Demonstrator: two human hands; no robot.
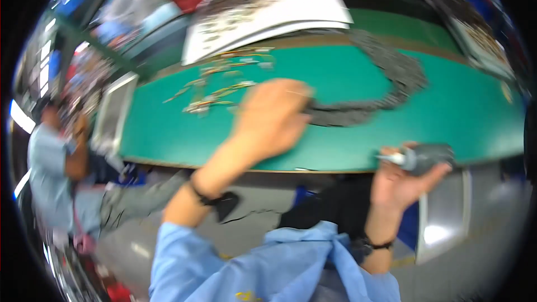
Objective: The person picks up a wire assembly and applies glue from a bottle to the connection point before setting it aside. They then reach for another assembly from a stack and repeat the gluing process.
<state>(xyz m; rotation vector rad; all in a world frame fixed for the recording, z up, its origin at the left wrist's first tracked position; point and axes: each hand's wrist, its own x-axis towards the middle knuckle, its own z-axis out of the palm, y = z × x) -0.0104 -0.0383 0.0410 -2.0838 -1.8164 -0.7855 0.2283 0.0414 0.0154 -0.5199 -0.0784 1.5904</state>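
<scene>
Head view, right hand [404,182] grips grey tool [426,157], seemingly

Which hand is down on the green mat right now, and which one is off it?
The left hand rests on the green mat, by the grey chain. The right hand holds a grey tool off its edge.

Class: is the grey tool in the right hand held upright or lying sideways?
Sideways: the grey tool lies across the right hand, its pale tip pointing left, level with the green table edge.

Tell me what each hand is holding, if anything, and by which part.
The right hand grips a grey tool around its body, the pale tip pointing left. The left hand rests on the end of a dark grey strip; blur hides whether it grips it.
</scene>
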